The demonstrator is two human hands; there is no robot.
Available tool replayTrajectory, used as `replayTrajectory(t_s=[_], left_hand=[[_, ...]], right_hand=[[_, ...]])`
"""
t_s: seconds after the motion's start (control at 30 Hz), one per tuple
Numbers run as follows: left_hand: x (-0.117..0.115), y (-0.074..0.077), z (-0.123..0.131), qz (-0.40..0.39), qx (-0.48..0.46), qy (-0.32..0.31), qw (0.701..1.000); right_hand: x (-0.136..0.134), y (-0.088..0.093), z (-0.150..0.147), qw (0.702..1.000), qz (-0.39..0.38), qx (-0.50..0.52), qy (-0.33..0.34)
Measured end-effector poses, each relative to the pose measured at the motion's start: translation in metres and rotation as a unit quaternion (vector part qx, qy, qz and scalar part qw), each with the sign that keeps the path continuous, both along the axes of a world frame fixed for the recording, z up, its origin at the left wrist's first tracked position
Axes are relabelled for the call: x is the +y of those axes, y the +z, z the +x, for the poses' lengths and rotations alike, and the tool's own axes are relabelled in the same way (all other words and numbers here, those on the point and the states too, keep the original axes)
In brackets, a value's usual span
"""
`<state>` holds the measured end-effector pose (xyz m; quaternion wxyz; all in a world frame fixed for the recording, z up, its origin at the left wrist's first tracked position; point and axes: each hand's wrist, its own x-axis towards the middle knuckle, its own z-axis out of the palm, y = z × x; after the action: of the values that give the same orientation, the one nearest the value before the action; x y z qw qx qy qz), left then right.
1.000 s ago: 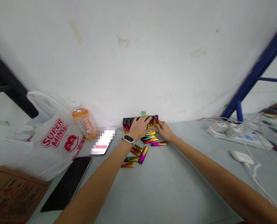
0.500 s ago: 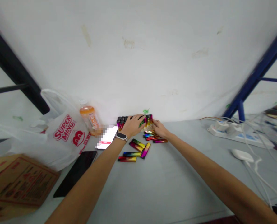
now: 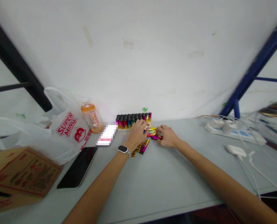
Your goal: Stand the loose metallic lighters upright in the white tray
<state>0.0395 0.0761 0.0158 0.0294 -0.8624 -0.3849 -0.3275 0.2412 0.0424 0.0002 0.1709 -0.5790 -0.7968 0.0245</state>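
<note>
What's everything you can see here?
Standing sticks: many, multicoloured, middle back
Loose sticks: several, multicoloured, middle
Lit phone: one, white, left
Dark device: one, black, left
Bottle: one, orange, left
Bag: one, white and red, left
Box: one, brown, front left
Power strip: one, white, right
Adapter: one, white, right
Cables: several, white, right
Stack: one, mixed, right
Posts: two, black left, blue right
Wall: one, white, behind
Table: one, grey, underneath
Wristband: one, black, left wrist
Left hand: one, bare, middle
Right hand: one, bare, middle

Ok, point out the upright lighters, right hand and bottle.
Upright lighters (image 3: pixel 129 122): head view, middle of the block.
Right hand (image 3: pixel 168 136): head view, back of the hand.
Bottle (image 3: pixel 91 117): head view, side of its body.
</note>
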Motion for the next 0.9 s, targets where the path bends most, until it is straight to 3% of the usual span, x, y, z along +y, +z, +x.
replayTrajectory(t_s=[0.13, 0.33, 0.4, 0.5, 0.6, 0.7, 0.8, 0.9], left_hand=[[-0.018, -0.018, 0.002, -0.051, -0.077, -0.02, 0.996], [-0.031, -0.023, -0.006, -0.14, -0.212, -0.028, 0.967], [-0.035, -0.022, -0.008, -0.195, -0.295, -0.018, 0.935], [-0.04, -0.018, -0.011, -0.252, -0.386, -0.029, 0.887], [-0.043, -0.014, -0.014, -0.245, -0.418, -0.046, 0.874], [-0.044, -0.013, -0.016, -0.226, -0.445, -0.038, 0.865], [-0.046, -0.014, -0.015, -0.255, -0.484, -0.048, 0.836], [-0.049, -0.016, -0.012, -0.3, -0.51, -0.056, 0.804]], right_hand=[[-0.016, 0.0, -0.001, 0.999, -0.015, -0.019, 0.026], [-0.014, -0.009, -0.018, 0.986, -0.013, 0.131, 0.106], [-0.013, -0.01, -0.034, 0.959, -0.007, 0.261, 0.109], [-0.012, -0.012, -0.063, 0.89, 0.005, 0.447, 0.093], [-0.016, -0.017, -0.085, 0.855, 0.003, 0.512, 0.081], [-0.027, -0.023, -0.09, 0.865, -0.001, 0.497, 0.072], [-0.037, -0.025, -0.083, 0.881, 0.003, 0.469, 0.057], [-0.04, -0.023, -0.073, 0.879, 0.018, 0.474, 0.037]])
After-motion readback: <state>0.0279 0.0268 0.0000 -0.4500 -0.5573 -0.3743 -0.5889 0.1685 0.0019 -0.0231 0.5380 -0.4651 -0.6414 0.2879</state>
